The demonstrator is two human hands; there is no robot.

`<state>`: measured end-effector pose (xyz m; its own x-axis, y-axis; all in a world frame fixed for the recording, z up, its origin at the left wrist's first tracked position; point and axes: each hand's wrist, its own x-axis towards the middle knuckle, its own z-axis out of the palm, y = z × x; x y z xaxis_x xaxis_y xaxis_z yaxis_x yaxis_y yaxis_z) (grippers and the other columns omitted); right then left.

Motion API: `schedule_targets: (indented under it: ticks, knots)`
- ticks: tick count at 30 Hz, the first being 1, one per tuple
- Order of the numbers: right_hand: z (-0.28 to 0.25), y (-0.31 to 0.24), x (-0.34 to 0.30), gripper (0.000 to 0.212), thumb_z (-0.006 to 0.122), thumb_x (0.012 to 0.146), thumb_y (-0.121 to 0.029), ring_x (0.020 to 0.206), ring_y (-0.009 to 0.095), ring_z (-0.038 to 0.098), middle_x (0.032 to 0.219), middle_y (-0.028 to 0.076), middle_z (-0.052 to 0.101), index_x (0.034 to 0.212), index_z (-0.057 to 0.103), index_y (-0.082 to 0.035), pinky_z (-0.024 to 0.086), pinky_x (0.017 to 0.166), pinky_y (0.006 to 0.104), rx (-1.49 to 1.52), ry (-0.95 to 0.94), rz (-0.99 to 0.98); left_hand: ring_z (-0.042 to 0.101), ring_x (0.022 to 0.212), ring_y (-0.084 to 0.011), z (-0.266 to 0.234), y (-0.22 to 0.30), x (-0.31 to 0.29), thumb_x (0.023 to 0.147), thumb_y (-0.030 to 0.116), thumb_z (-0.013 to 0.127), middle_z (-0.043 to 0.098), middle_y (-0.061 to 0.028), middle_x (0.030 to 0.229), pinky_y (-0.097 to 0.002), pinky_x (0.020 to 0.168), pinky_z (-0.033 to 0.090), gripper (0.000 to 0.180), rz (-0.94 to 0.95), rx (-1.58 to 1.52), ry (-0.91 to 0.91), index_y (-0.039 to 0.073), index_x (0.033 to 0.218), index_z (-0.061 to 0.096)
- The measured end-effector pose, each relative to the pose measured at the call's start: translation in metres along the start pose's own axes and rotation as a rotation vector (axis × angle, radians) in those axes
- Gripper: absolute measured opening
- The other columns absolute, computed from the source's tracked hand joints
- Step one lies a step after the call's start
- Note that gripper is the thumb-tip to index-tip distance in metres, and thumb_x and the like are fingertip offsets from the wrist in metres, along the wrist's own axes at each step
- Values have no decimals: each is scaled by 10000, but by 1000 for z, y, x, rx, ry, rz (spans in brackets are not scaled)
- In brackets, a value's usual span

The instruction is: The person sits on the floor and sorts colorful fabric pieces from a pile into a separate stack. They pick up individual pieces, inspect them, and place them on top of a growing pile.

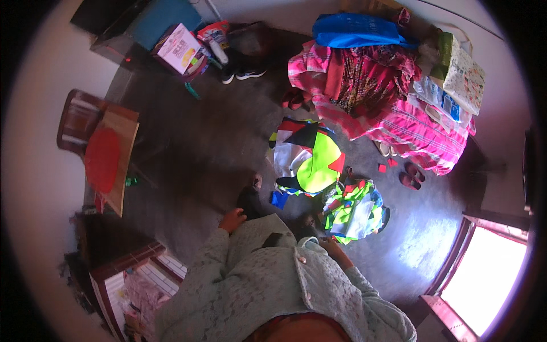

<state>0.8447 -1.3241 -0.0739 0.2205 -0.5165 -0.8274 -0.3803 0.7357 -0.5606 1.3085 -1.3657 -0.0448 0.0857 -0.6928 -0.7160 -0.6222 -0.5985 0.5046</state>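
My left hand [231,220] is beside my left thigh, its fingers curled in, with nothing seen in them. My right hand [336,251] is low by my right side, close to the near edge of a heap of cloth scraps [358,214] in neon yellow, green, white, red and blue. Its fingers are too dark and partly hidden to read. Ahead of me lies a larger pile of cut fabric pieces [317,166], with a neon yellow piece, white pieces and black pieces on top. One blue scrap [279,199] is on the floor at that pile's near side.
A bed with a pink checked cover [424,134] bears clothes, a blue bag [356,29] and a floral bag [464,78]. Dark red slippers [411,176] and small red scraps [382,168] lie beside it. A wooden table with a red cover [102,159] stands left; a bright opening [484,279] is right.
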Motion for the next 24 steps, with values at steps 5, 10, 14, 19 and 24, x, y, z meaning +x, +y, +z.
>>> schedule_targets:
  ticks: [5,10,14,19,24]
  knots:
    - [45,-26,12,563,692,802,-402,927,182,624,1009,149,674,1155,588,25,504,831,333,78,157,83,594,1081,-319,-18,-28,89,832,370,665,626,-183,1151,-400,903,472,536,145,117,-150,54,1251,556]
    - [101,-29,15,522,681,738,-265,1056,289,623,1121,185,653,1188,599,-14,485,905,369,14,136,284,592,1051,-342,-20,-54,130,819,350,672,622,-179,1128,-415,877,476,462,285,169,-187,67,1176,593]
    - [135,-37,35,487,680,748,-273,1062,288,620,1139,152,649,1180,617,-57,477,919,381,-68,47,194,563,1064,-344,-30,-62,126,785,312,709,597,-164,1139,-417,885,466,462,335,360,-158,71,1158,583]
    - [176,-9,98,455,671,765,-294,1034,328,619,1140,152,640,1177,629,-105,497,877,418,-247,-39,33,454,1144,-414,-18,-54,131,733,303,745,468,-214,1289,-466,968,389,622,320,491,17,49,1243,494]
    - [204,7,147,529,662,793,-357,1040,308,625,1138,155,646,1250,575,-104,491,896,395,-327,-215,110,408,1226,-391,8,-50,148,715,359,764,415,-170,1367,-520,919,446,648,94,781,10,84,1241,504]
